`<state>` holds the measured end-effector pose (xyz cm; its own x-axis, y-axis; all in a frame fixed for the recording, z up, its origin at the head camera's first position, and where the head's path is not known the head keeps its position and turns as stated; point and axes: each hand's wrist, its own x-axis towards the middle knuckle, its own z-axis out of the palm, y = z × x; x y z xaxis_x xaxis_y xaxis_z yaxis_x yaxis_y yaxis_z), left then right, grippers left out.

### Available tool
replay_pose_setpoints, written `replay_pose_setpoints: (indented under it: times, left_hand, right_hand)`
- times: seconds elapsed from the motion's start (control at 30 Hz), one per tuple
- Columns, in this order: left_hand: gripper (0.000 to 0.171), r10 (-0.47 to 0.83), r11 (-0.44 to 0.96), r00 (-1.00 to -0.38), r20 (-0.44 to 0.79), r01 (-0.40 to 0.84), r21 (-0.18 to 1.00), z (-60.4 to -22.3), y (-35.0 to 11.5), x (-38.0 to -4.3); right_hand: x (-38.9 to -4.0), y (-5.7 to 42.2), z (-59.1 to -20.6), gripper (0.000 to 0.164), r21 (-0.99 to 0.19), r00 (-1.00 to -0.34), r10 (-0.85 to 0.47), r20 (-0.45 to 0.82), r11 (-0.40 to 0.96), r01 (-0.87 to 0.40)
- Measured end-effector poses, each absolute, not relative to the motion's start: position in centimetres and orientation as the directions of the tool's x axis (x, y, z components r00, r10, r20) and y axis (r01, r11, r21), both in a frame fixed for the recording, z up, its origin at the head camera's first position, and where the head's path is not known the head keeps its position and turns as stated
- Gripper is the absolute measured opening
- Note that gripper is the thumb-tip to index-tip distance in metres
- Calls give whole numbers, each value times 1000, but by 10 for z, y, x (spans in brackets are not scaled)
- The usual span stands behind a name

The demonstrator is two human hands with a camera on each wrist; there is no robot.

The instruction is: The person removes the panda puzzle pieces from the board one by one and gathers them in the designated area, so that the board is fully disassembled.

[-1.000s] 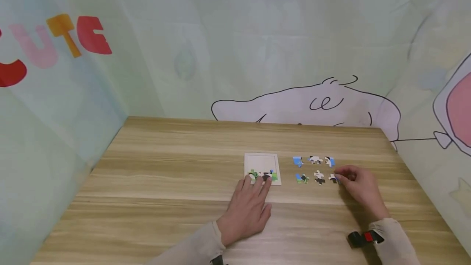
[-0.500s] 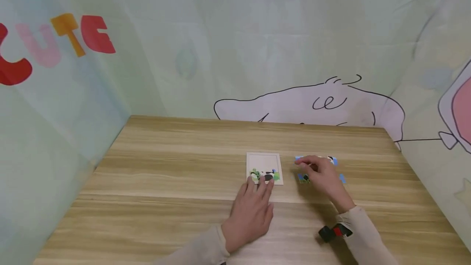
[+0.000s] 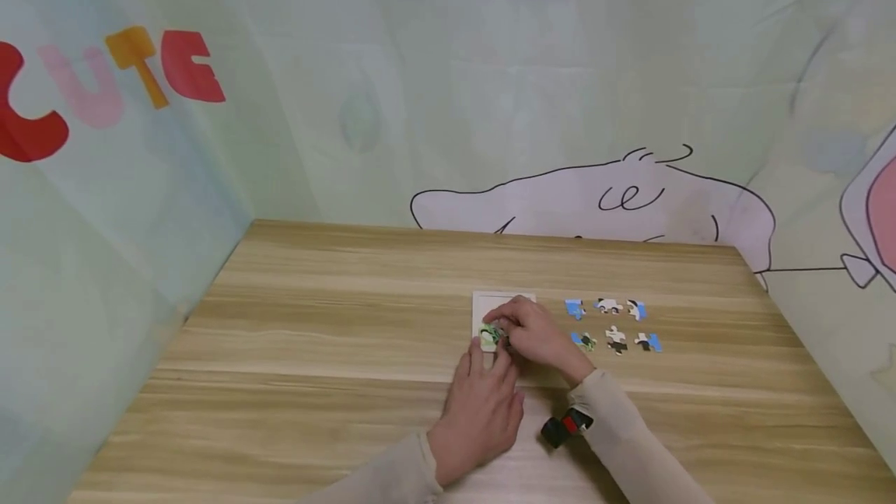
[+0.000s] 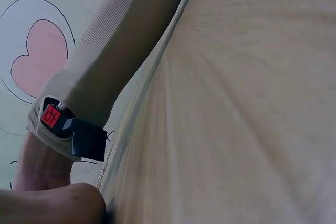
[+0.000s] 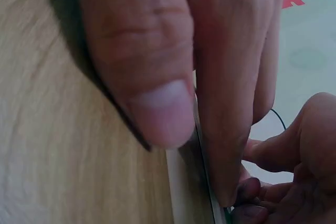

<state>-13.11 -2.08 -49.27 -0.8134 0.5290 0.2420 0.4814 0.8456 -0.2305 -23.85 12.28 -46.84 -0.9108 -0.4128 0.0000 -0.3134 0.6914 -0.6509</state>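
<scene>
In the head view a small white puzzle frame [image 3: 478,303] lies on the wooden table. At its lower left is a green puzzle piece [image 3: 489,335] with black and white on it. My right hand [image 3: 542,335] reaches over the frame from the right, fingers curled, index finger and thumb pinching that piece. It hides the rest of the piece row. My left hand [image 3: 480,414] rests with extended fingers at the frame's near edge. The right wrist view shows the left thumb [image 5: 163,114] large in front, with the curled right fingers [image 5: 249,188] close by the frame's edge.
Several loose panda puzzle pieces lie in two rows right of the frame, among them a blue corner piece [image 3: 575,308] and a white-and-black piece [image 3: 616,339]. The table [image 3: 336,348] meets a printed cloth wall [image 3: 315,99] at the back. A black strap [image 3: 565,426] circles the right wrist.
My right hand has let go of a loose piece at the right and travelled left, past the two rows, onto the puzzle frame. My left hand stays at the frame's near edge.
</scene>
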Motion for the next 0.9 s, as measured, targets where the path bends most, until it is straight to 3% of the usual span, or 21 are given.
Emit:
replay_pose_setpoints:
  times: [0.33,0.53,0.73,0.9]
  left_hand:
    - [47,530,844,-811,247,477,-247,-493,-18,-131]
    - [56,522,849,-821,233,473,-235,-491,-16,-133]
    - [62,508,857,-838,199,469,-213,-490,-14,-133]
    - [62,508,854,-844,170,468,-228,-491,-15,-133]
  right_hand:
    - [-232,122,-472,12,-817,-941,-339,0,543,-195]
    - [-230,139,-467,18,-900,-991,-110,74,422,-114]
    - [-216,203,-450,25,-866,-998,-49,40,496,-59]
    - [-192,247,-455,18,-815,-986,-165,-22,574,-77]
